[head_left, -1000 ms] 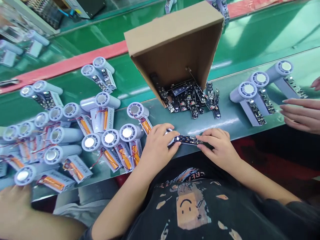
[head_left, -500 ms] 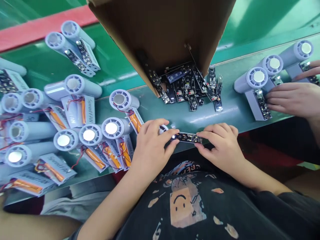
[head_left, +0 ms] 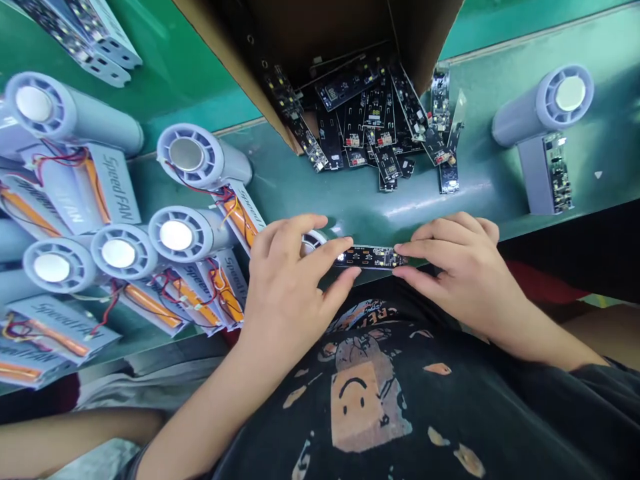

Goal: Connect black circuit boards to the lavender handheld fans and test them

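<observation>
A narrow black circuit board (head_left: 373, 257) with small white lights lies level across the space before my shirt. My left hand (head_left: 295, 273) pinches its left end between thumb and forefinger, and my right hand (head_left: 450, 263) pinches its right end the same way. Partly hidden behind my left fingers is the round end of a fan (head_left: 313, 241). Beyond my hands, a heap of similar boards (head_left: 377, 117) spills from the mouth of a cardboard box (head_left: 235, 73) onto the green table (head_left: 300, 193).
Several lilac fans (head_left: 177, 235) with orange batteries and loose wires crowd the left side. At the right stands one more fan (head_left: 570, 93) with a board on its handle. Another person's forearm (head_left: 75, 433) shows at the lower left.
The view has moved closer to the table. The other person's hands at the right have left the view, and fewer fans show there. Both my hands still grip the board.
</observation>
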`<action>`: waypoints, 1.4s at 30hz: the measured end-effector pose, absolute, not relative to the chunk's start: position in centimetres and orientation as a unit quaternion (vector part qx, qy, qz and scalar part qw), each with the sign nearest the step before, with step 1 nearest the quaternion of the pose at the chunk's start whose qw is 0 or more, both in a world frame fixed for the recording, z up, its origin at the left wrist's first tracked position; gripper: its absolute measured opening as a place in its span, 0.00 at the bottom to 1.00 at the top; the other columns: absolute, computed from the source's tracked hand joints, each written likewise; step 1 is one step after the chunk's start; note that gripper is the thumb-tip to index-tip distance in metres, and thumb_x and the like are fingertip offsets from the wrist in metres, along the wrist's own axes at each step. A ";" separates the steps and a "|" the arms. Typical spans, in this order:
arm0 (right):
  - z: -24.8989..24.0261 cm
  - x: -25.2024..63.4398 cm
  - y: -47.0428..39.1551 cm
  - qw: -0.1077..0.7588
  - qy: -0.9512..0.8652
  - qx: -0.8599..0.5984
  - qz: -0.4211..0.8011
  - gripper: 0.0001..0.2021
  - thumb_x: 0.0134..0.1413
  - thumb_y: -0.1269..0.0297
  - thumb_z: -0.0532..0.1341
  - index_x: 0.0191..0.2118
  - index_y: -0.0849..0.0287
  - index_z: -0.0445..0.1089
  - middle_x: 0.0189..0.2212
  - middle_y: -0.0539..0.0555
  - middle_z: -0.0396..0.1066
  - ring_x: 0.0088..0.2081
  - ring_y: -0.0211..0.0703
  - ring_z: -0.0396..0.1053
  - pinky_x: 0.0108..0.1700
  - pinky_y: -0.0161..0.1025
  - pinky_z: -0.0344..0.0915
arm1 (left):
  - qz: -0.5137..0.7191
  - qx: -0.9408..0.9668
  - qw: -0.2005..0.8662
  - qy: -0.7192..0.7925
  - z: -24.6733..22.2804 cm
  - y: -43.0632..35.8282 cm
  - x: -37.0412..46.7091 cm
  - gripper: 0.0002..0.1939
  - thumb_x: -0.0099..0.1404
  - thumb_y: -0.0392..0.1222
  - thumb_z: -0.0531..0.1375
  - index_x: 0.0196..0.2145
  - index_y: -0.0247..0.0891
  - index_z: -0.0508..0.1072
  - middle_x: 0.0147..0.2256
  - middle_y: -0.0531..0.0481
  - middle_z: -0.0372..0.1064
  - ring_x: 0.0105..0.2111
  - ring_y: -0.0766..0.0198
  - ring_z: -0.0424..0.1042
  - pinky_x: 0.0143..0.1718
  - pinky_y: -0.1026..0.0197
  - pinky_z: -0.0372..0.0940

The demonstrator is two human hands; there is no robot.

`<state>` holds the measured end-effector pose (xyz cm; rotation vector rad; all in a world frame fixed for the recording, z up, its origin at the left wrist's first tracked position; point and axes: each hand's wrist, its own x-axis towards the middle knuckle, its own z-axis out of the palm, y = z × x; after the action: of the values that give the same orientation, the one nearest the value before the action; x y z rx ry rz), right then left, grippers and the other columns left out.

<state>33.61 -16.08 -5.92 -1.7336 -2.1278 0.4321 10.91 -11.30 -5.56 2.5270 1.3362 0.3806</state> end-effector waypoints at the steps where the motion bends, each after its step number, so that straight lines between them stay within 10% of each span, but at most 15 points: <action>1: -5.9 33.6 -16.1 0.177 -0.748 -0.616 0.170 0.04 0.57 0.62 0.67 0.38 0.52 0.78 0.36 0.50 0.78 0.40 0.47 0.69 0.43 0.46 0.52 | 0.130 0.869 0.131 0.458 -5.5 -11.3 10.9 0.11 0.66 0.44 0.62 0.47 0.46 0.77 0.52 0.44 0.68 0.51 0.46 0.68 0.55 0.39 0.63; 42: -8.2 33.7 -17.1 0.235 -0.700 -0.637 0.220 0.07 0.57 0.62 0.64 0.41 0.50 0.76 0.39 0.52 0.74 0.41 0.47 0.70 0.46 0.48 0.57 | 0.136 0.853 0.163 0.477 -5.2 -12.3 11.1 0.10 0.65 0.42 0.62 0.44 0.49 0.76 0.54 0.44 0.68 0.56 0.41 0.64 0.59 0.32 0.58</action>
<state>33.72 -17.06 -8.20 -1.7488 -1.9207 0.6038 11.10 -12.30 -5.24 2.4327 1.3607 0.3867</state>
